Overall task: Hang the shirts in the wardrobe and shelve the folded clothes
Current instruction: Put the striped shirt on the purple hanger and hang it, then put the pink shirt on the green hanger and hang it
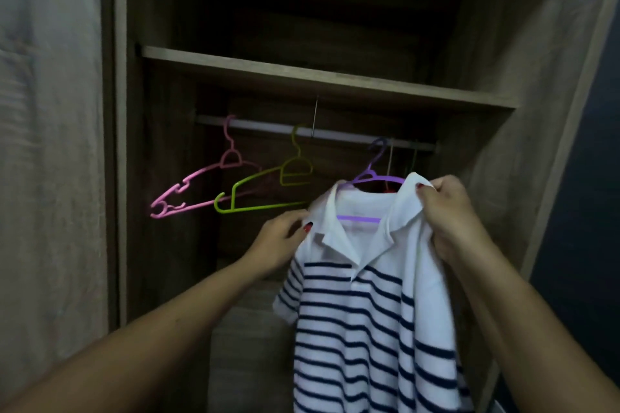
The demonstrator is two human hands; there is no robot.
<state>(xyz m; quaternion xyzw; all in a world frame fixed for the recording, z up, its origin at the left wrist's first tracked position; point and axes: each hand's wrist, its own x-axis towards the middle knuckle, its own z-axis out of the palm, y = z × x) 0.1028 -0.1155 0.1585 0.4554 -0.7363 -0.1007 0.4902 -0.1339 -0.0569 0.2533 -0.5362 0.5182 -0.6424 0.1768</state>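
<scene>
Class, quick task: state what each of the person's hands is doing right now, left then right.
Left hand: closed, pinching the striped shirt at its shoulder.
Right hand: closed, gripping the same shirt's collar.

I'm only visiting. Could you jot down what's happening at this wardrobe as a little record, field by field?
Place: wooden wardrobe, a shelf above a rail
Garment: white striped shirt on a purple hanger
Hands: left hand pinches one shoulder; right hand grips the collar on the other side
Hook: up at the rail; whether it is on it, cannot tell
Bare on the rail: pink hanger, green hanger, both to the left of the shirt
</scene>
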